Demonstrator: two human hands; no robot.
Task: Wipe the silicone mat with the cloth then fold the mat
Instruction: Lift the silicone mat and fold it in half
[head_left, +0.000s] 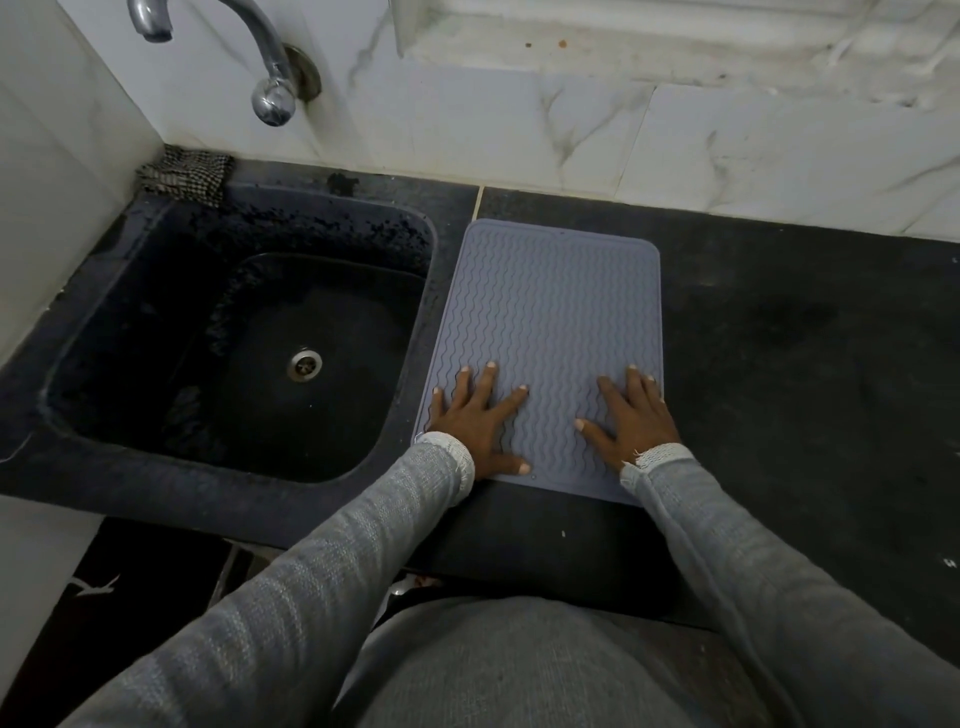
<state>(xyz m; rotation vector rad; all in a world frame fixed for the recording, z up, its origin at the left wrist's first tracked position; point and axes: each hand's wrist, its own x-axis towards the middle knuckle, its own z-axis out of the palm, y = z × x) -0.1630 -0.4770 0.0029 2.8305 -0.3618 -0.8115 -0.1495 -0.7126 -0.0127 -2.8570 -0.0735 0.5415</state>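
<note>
1. Across the lower half of the view runs one black stone countertop (779, 338), the largest thing in sight, meeting one wall of white marble-patterned tiles (675, 145) at its far edge.
2. Set into the left part of that countertop is one dark rectangular sink basin (156, 338) with a single round metal drain (304, 363) near the middle of its floor.
3. One person stands at the counter's near edge; two arms in grey knit sleeves (322, 561) reach forward from the bottom of the view.
4. One grey-blue rectangular silicone mat (550, 312) with wavy raised ridges lies flat and unfolded on the countertop, just right of the sink, its long sides running away from the person.
5. One curved chrome tap (270, 78) comes out of the wall above the sink's far left part.
6. One dark checked cloth (184, 174) lies crumpled on the sink's far left corner against the wall, well apart from the mat and from both hands.
7. Two hands rest on the near end of the mat. The left hand (478, 421) lies palm down with fingers spread and straight near the mat's left edge, gripping nothing.
8. The right hand (634, 415) lies the same way near the mat's right edge, fingers splayed flat on the ridges, holding nothing.
</note>
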